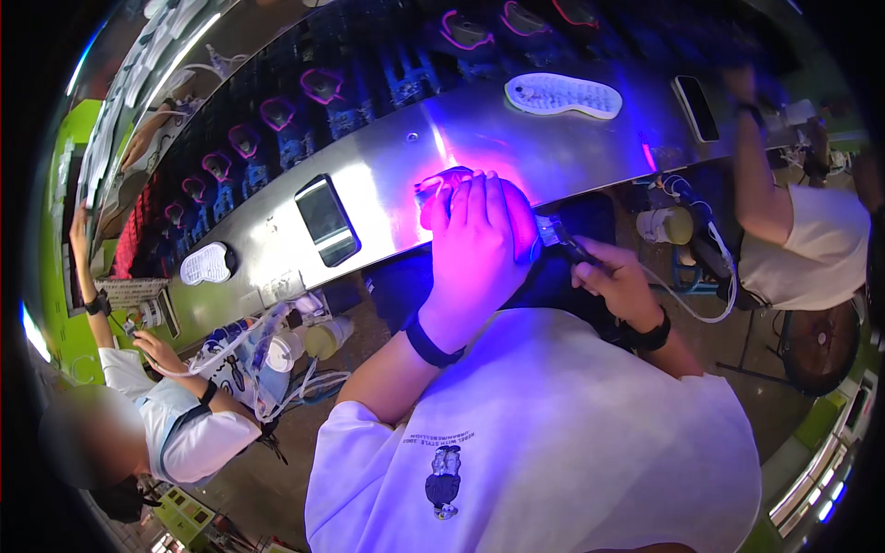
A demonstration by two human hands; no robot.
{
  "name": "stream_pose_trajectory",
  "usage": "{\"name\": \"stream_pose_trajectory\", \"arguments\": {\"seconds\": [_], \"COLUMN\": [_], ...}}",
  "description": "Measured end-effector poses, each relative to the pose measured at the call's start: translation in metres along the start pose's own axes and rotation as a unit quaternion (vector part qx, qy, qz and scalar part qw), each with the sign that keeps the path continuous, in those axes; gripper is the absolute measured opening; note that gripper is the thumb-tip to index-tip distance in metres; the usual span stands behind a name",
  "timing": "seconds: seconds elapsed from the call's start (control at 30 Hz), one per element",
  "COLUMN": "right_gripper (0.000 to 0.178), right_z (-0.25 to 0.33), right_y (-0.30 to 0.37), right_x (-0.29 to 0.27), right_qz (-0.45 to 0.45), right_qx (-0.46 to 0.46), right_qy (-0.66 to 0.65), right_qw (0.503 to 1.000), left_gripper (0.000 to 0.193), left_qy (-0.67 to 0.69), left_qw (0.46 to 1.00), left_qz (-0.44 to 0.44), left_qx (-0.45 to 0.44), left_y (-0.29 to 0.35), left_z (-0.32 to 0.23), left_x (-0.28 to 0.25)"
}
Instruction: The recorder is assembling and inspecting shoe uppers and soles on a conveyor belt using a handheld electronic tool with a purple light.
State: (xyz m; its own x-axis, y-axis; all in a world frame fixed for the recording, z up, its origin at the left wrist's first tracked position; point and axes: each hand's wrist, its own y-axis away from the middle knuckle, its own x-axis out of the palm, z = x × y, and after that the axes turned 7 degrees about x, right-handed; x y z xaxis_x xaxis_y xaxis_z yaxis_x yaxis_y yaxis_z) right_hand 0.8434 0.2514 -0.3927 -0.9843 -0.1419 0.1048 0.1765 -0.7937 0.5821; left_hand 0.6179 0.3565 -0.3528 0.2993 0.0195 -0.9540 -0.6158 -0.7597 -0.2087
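My left hand (475,230) is wrapped over a shoe upper (524,219), holding it at the edge of the metal bench under pink and violet light. Its fingers hide most of the shoe's surface. From the right, my right hand (616,281) grips the dark handle of a brush (553,232). The brush head meets the side of the shoe, close to my left wrist.
On the metal bench (387,221) lie a white shoe sole (564,95), a smaller white sole piece (206,264) and two phones, one dark (696,109), one reflective (327,221). Beyond runs a rack of shoes (323,86). Co-workers sit left and right, beside pots (666,224).
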Motion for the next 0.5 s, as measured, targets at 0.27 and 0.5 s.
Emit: {"name": "stream_pose_trajectory", "arguments": {"seconds": [0.27, 0.5], "right_gripper": [0.040, 0.042], "right_z": [0.020, 0.077], "right_y": [0.000, -0.026], "right_x": [0.010, -0.022], "right_qz": [-0.140, -0.140], "right_qx": [-0.136, -0.195], "right_qy": [0.079, 0.300], "right_qw": [0.978, 0.923], "left_gripper": [0.076, 0.081], "left_qy": [0.058, 0.102], "left_qw": [0.998, 0.992], "left_qz": [-0.006, -0.008], "left_qx": [-0.034, -0.070], "left_y": [-0.035, -0.053], "left_z": [0.004, 0.028], "left_x": [0.010, 0.017]}}
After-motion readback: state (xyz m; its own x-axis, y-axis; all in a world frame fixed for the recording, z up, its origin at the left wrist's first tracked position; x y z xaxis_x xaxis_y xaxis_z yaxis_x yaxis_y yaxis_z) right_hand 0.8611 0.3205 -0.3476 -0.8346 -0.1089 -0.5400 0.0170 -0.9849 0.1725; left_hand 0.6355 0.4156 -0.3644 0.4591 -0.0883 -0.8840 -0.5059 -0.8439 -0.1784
